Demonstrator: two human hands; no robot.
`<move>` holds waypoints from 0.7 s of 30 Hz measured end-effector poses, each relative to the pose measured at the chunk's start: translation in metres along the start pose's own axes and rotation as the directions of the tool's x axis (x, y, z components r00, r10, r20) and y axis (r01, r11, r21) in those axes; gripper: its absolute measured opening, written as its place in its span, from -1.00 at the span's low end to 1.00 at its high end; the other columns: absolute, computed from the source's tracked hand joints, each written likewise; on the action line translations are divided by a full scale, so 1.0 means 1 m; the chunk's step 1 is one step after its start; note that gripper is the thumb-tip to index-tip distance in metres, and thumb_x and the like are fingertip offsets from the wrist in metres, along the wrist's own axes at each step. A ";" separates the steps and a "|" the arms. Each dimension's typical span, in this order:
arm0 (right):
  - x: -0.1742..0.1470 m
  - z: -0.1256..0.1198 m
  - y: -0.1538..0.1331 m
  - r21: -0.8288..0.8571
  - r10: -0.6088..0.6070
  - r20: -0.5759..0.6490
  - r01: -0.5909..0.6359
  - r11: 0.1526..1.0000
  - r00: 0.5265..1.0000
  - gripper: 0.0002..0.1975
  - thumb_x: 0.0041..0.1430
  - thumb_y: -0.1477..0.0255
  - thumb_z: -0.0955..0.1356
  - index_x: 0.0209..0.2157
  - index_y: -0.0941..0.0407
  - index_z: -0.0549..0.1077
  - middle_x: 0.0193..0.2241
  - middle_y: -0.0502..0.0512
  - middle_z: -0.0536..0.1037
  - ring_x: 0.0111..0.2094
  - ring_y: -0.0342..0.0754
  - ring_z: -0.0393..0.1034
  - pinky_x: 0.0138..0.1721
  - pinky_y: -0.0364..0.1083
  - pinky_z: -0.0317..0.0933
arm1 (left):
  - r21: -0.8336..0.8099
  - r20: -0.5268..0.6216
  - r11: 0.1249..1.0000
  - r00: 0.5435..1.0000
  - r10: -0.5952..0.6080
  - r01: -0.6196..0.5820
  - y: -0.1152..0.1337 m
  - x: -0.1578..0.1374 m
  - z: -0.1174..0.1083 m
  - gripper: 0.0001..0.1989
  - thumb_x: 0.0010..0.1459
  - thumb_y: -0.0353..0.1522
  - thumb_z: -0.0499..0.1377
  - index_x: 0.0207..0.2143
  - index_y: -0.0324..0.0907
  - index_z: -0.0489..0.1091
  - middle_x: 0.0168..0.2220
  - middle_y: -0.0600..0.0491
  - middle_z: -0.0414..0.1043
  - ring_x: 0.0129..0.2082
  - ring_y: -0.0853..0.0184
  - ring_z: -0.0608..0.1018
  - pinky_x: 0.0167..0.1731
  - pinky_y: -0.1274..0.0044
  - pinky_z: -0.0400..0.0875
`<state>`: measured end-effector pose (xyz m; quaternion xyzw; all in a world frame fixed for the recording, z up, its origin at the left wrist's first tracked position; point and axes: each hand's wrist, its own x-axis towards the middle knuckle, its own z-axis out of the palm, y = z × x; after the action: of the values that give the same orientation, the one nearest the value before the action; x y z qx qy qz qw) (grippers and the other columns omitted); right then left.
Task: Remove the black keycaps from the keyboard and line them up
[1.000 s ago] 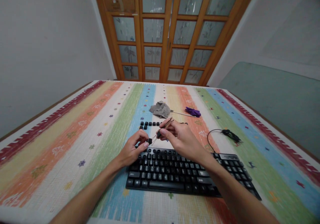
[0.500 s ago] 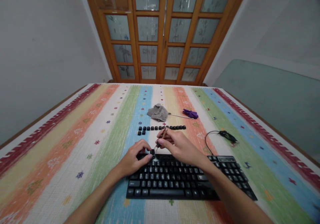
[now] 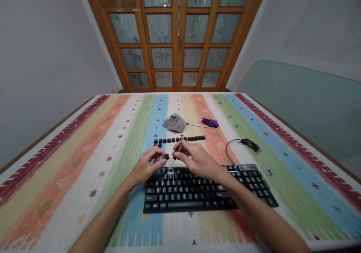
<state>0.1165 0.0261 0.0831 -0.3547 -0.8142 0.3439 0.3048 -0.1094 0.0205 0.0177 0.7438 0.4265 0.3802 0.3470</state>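
Observation:
A black keyboard (image 3: pixel 186 204) lies on the striped tablecloth, its top row partly behind my hands. My left hand (image 3: pixel 149 162) is closed, pinching a small black keycap (image 3: pixel 166 156) just above the keyboard's top left edge. Beside it my right hand (image 3: pixel 190 154) is closed around a keycap puller (image 3: pixel 177 153), whose thin wire loops (image 3: pixel 171 163) point down toward the top row. The puller's wires and the keycap are apart. Beyond my hands, several loose black keycaps (image 3: pixel 160 141) stand in a row, with two more in front at its left end.
Behind the keycap row lies a crumpled grey cloth (image 3: pixel 175 123). A thin rod with a purple piece (image 3: pixel 210 122) at its end stretches to the right of it. The keyboard's bundled cable (image 3: pixel 250 144) rests at the right. Wooden glass-paned doors (image 3: pixel 180 53) stand past the table.
My left hand has lifted the keycap up from the keyboard's top row. The puller in my right hand has come away from that keycap. The whole view has shifted slightly.

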 end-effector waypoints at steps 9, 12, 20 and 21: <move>-0.020 0.005 0.012 0.085 0.062 -0.018 -0.060 0.995 0.998 -0.90 0.32 0.41 0.29 -0.25 0.14 0.39 -0.39 0.08 0.56 -0.34 -0.08 0.47 -0.28 -0.12 0.28 | 0.502 0.056 0.847 0.984 0.170 -0.175 -0.036 0.032 -0.019 -0.86 0.25 -0.36 0.07 -0.18 -0.16 0.37 -0.19 -0.02 0.35 -0.13 0.21 0.45 -0.04 0.34 0.37; -0.031 0.007 0.018 0.134 0.104 -0.024 -0.099 0.986 0.994 -0.89 0.31 0.40 0.29 -0.23 0.14 0.38 -0.36 0.10 0.57 -0.33 -0.08 0.49 -0.27 -0.12 0.31 | 0.588 0.097 0.784 0.980 0.174 -0.197 -0.045 0.039 -0.012 -0.85 0.26 -0.36 0.06 -0.17 -0.17 0.38 -0.16 -0.04 0.32 -0.11 0.19 0.45 -0.04 0.33 0.39; -0.044 0.012 0.027 0.117 0.128 -0.024 -0.124 0.985 0.991 -0.90 0.30 0.39 0.31 -0.23 0.14 0.40 -0.35 0.08 0.57 -0.33 -0.08 0.49 -0.27 -0.13 0.31 | 0.679 0.106 0.714 0.985 0.135 -0.170 -0.055 0.048 -0.003 -0.83 0.22 -0.39 0.06 -0.18 -0.21 0.40 -0.14 -0.09 0.30 -0.12 0.16 0.45 -0.07 0.30 0.42; -0.044 0.012 0.027 0.124 0.130 -0.025 -0.126 0.984 0.991 -0.90 0.30 0.39 0.31 -0.23 0.14 0.40 -0.35 0.09 0.57 -0.32 -0.07 0.49 -0.27 -0.13 0.31 | 0.679 0.110 0.714 0.985 0.133 -0.172 -0.055 0.048 -0.003 -0.83 0.22 -0.40 0.06 -0.18 -0.21 0.40 -0.14 -0.09 0.29 -0.12 0.16 0.45 -0.06 0.31 0.42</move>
<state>0.1424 0.0011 0.0437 -0.3926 -0.7620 0.4061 0.3166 -0.1155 0.0859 -0.0147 0.8616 0.4644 0.2032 0.0264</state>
